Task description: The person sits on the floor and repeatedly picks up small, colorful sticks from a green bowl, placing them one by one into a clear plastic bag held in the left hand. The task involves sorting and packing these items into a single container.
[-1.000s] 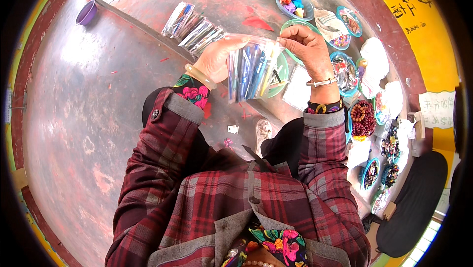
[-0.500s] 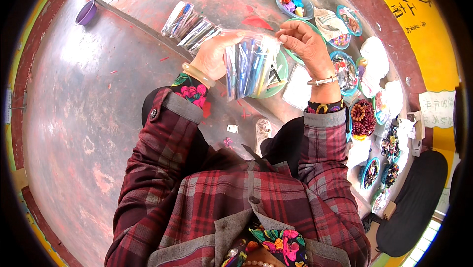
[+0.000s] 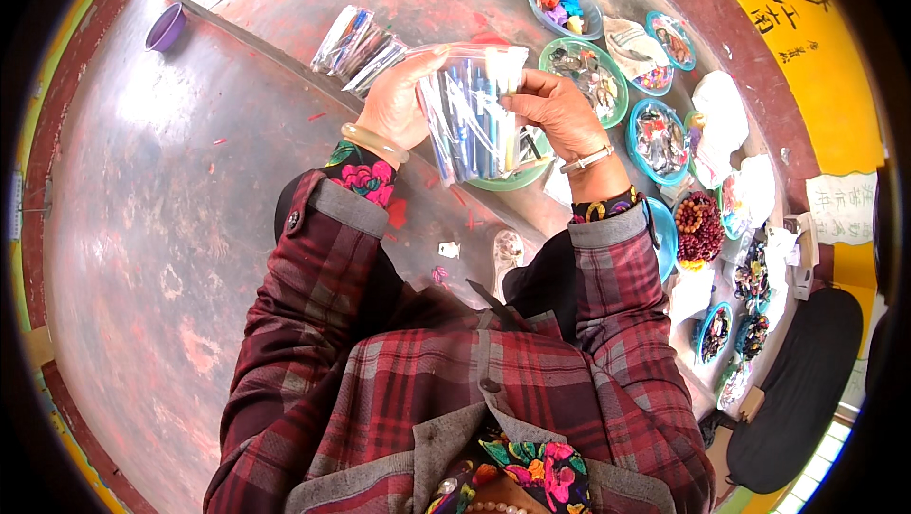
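A clear plastic bag [image 3: 467, 120] full of pens, mostly blue and white, is held up in front of me. My left hand [image 3: 397, 101] grips its left edge, thumb along the top. My right hand [image 3: 560, 115] is closed on the bag's right side, fingertips against the plastic. Behind the bag, and partly covered by it, a green basin [image 3: 520, 178] stands on the floor. Beyond my left hand, more clear bags of pens [image 3: 356, 47] lie along a raised floor edge.
Basins stand to the right: a green one [image 3: 622, 96], a blue one [image 3: 658, 177] and one with bright-coloured pieces [image 3: 579, 32]. Red bead strings [image 3: 700, 246] lie near a long black padded seat [image 3: 797, 391]. A purple basin [image 3: 167, 28] is far left.
My right hand has moved down and left from above the bag's corner to its right side. The bag has shifted slightly left, and its top now spreads wider.
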Demonstrator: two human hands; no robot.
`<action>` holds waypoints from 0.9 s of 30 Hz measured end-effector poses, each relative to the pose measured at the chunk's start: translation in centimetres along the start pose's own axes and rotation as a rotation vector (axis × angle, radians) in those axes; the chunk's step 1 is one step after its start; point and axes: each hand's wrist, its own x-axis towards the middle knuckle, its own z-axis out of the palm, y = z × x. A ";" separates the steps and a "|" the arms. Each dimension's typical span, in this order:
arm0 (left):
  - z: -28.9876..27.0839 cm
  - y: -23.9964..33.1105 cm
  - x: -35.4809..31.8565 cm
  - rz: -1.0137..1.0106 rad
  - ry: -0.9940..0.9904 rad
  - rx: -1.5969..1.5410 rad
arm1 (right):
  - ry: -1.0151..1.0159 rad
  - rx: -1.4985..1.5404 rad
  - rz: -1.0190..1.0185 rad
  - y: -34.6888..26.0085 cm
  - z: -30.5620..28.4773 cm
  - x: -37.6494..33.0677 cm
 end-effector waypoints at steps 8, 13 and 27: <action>0.4 0.4 -0.2 -0.027 -0.009 0.001 | 0.017 0.015 0.015 0.0 -0.5 0.1; -0.5 -0.1 -0.1 -0.040 0.056 -0.007 | -0.052 0.014 0.149 -1.0 0.0 -0.2; 0.4 0.1 -0.5 -0.056 -0.048 0.014 | -0.123 0.338 -0.017 0.4 0.9 -0.3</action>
